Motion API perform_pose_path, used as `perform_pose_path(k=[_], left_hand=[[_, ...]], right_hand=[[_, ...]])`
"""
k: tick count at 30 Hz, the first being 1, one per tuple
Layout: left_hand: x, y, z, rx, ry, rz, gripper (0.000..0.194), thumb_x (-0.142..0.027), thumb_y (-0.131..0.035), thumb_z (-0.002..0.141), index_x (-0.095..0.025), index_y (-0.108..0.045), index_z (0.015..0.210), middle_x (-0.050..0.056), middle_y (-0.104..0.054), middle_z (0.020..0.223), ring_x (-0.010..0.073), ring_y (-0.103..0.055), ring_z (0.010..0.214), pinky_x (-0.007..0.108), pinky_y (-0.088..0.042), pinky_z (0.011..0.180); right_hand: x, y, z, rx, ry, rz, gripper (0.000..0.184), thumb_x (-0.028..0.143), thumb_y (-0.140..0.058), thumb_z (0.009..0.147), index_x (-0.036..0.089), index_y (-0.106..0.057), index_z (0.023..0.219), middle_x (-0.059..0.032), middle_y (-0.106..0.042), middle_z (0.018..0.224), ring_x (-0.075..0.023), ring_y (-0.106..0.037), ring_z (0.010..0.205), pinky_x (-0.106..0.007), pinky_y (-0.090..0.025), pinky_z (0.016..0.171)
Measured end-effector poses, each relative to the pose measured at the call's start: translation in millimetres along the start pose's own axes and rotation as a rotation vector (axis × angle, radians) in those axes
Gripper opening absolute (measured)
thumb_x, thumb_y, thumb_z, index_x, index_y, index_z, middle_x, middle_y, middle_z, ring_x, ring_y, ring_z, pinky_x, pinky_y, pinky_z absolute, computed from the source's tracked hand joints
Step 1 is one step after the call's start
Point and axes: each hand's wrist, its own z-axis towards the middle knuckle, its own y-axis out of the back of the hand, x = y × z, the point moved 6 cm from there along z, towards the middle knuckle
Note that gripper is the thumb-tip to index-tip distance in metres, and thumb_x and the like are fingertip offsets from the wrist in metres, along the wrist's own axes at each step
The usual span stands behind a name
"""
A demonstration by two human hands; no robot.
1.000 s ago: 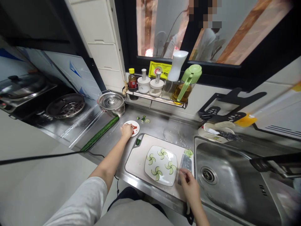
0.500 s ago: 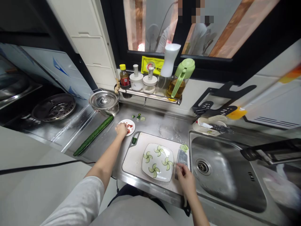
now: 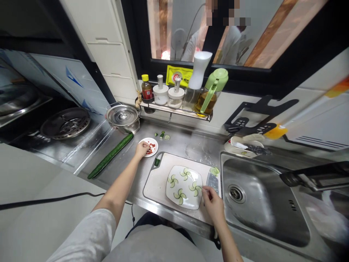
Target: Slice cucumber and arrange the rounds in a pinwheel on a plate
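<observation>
My left hand (image 3: 142,149) is at a small white plate (image 3: 154,141) of chopped red bits (image 3: 151,147), its fingers pinched together over them; whatever is between the fingertips is too small to name. At the right edge of a square white plate (image 3: 184,202), my right hand (image 3: 213,202) has its thumb and fingertips curled together, and I cannot make out anything in them. Thin cucumber slices (image 3: 180,196) lie on that plate in several pinwheel shapes. Under it is a cutting board (image 3: 154,189). A knife (image 3: 213,182) rests on the board's right side, partly hidden by my right hand.
A whole cucumber (image 3: 110,156) lies on the left of the counter. Cucumber ends (image 3: 162,135) sit behind the small plate, near a lidded steel pot (image 3: 123,117). A sink (image 3: 256,196) is to the right. A seasoning rack (image 3: 177,109) hangs along the back wall.
My left hand stays at the small plate, its fingers shifting slightly over the red bits. My right hand has moved a little up and left, closer to the square plate's edge.
</observation>
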Motion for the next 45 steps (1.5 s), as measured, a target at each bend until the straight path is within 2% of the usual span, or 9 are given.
perform_pose_path(k=[4, 10, 15, 21, 25, 31, 37, 40, 45], left_hand=[[-1, -0.6, -1, 0.037, -0.004, -0.13, 0.032, -0.027, -0.075, 0.061, -0.013, -0.064, 0.088, -0.002, -0.063, 0.06, 0.0122, -0.063, 0.059, 0.023, -0.049, 0.061], [-13, -1.8, -13, 0.084, -0.009, -0.253, 0.034, -0.035, -0.077, 0.06, -0.013, -0.063, 0.081, 0.003, -0.067, 0.064, 0.0156, -0.065, 0.064, 0.029, -0.051, 0.066], [-49, -39.5, -51, 0.346, -0.115, -0.387, 0.038, -0.04, -0.075, 0.062, -0.016, -0.062, 0.088, 0.003, -0.068, 0.071, 0.0168, -0.066, 0.076, 0.028, -0.049, 0.074], [-100, -83.7, -110, 0.638, -0.263, -0.379, 0.037, -0.036, -0.071, 0.071, -0.017, -0.058, 0.1, 0.001, -0.069, 0.074, 0.0154, -0.066, 0.082, 0.028, -0.047, 0.082], [-118, -101.4, -137, 0.767, -0.314, -0.278, 0.036, -0.035, -0.067, 0.076, -0.017, -0.057, 0.106, 0.002, -0.068, 0.075, 0.0163, -0.066, 0.084, 0.029, -0.047, 0.084], [-124, -114.2, -156, 0.882, -0.342, -0.181, 0.041, -0.038, -0.067, 0.077, -0.017, -0.057, 0.111, 0.002, -0.067, 0.079, 0.015, -0.064, 0.081, 0.028, -0.048, 0.081], [-118, -119.7, -156, 0.887, -0.368, -0.182, 0.037, -0.034, -0.059, 0.083, -0.016, -0.057, 0.116, 0.003, -0.068, 0.08, 0.0146, -0.064, 0.08, 0.027, -0.048, 0.08], [-108, -118.9, -146, 0.747, -0.402, -0.08, 0.031, -0.032, -0.053, 0.086, -0.016, -0.06, 0.112, 0.004, -0.068, 0.085, 0.0142, -0.062, 0.079, 0.026, -0.047, 0.078], [-85, -122.1, -135, 0.56, -0.444, 0.223, 0.025, -0.03, -0.058, 0.08, -0.018, -0.065, 0.101, 0.001, -0.065, 0.078, 0.0133, -0.057, 0.069, 0.023, -0.043, 0.068]], right_hand=[[2, -1, -2, 0.018, 0.001, 0.003, 0.048, 0.058, -0.044, 0.079, 0.018, -0.067, 0.092, -0.0011, -0.058, 0.056, -0.0197, -0.056, 0.055, -0.03, -0.042, 0.058], [19, -1, 0, 0.008, 0.051, 0.035, 0.044, 0.056, -0.046, 0.08, 0.018, -0.066, 0.088, -0.0027, -0.062, 0.062, -0.0187, -0.055, 0.057, -0.029, -0.042, 0.057], [73, 0, 19, -0.001, 0.224, 0.048, 0.034, 0.046, -0.047, 0.083, 0.018, -0.066, 0.089, -0.0019, -0.062, 0.064, -0.0167, -0.055, 0.059, -0.027, -0.041, 0.06], [135, 5, 54, 0.032, 0.449, 0.083, 0.022, 0.034, -0.05, 0.086, 0.02, -0.067, 0.09, -0.0034, -0.065, 0.082, -0.0157, -0.056, 0.074, -0.026, -0.041, 0.068], [143, 2, 63, 0.117, 0.489, 0.019, 0.019, 0.03, -0.052, 0.087, 0.021, -0.067, 0.092, -0.0034, -0.063, 0.088, -0.014, -0.054, 0.074, -0.025, -0.04, 0.069], [136, 0, 60, 0.182, 0.504, -0.039, 0.013, 0.027, -0.056, 0.085, 0.021, -0.067, 0.089, -0.0042, -0.06, 0.092, -0.0167, -0.053, 0.086, -0.026, -0.039, 0.073], [127, -3, 60, 0.181, 0.485, -0.02, 0.013, 0.025, -0.052, 0.086, 0.019, -0.064, 0.083, -0.0027, -0.059, 0.087, -0.0148, -0.051, 0.079, -0.024, -0.037, 0.069], [118, -7, 62, 0.176, 0.442, -0.011, 0.014, 0.025, -0.051, 0.086, 0.019, -0.063, 0.083, -0.0021, -0.061, 0.086, -0.0146, -0.052, 0.079, -0.024, -0.037, 0.069], [90, -21, 70, 0.178, 0.348, -0.071, 0.014, 0.023, -0.05, 0.085, 0.019, -0.064, 0.082, -0.0024, -0.063, 0.085, -0.0157, -0.053, 0.082, -0.024, -0.036, 0.07]])
